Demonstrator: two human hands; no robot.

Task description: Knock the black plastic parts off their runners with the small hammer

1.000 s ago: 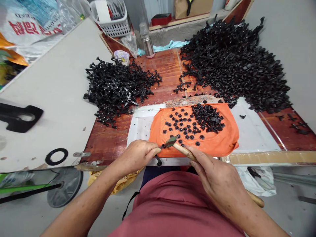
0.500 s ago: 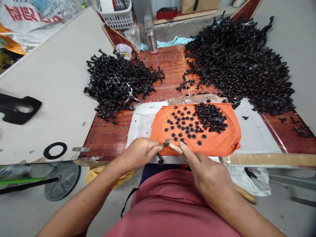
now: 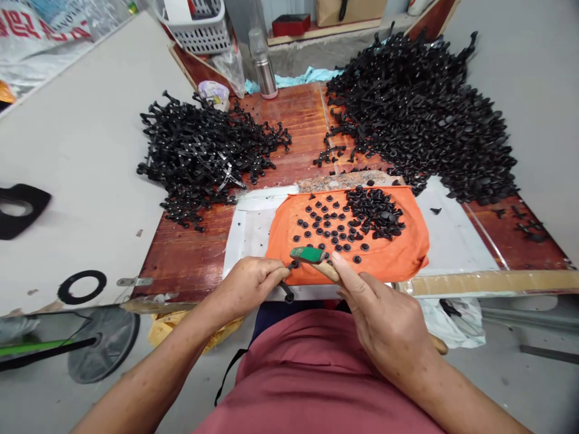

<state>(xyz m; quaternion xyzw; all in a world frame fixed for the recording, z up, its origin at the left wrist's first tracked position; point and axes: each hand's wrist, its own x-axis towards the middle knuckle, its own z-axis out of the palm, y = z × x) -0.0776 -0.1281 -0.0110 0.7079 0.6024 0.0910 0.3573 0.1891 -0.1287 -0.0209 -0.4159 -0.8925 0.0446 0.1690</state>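
My right hand [image 3: 384, 307] is wrapped round the wooden handle of a hammer [image 3: 310, 254] with a green head. The head hovers above the near left part of an orange cloth [image 3: 389, 262]. Pinched in my left hand [image 3: 248, 280] is a small black plastic part [image 3: 286, 292] with round ends, at the cloth's near left edge. Several black round-headed studs [image 3: 333, 234] stand spread over the cloth. A heap of loose black studs [image 3: 377, 211] lies at its far right.
A pile of black jointed parts [image 3: 203, 150] covers the left of the wooden table [image 3: 289, 114], and a larger black pile [image 3: 420, 114] the right. A steel bottle [image 3: 266, 75] stands at the back. A black ring [image 3: 82, 287] lies on the pale board at left.
The hammer head has risen off the black part in my left hand, and its green side now shows. The whole view has shifted slightly. My left hand keeps its pinch.
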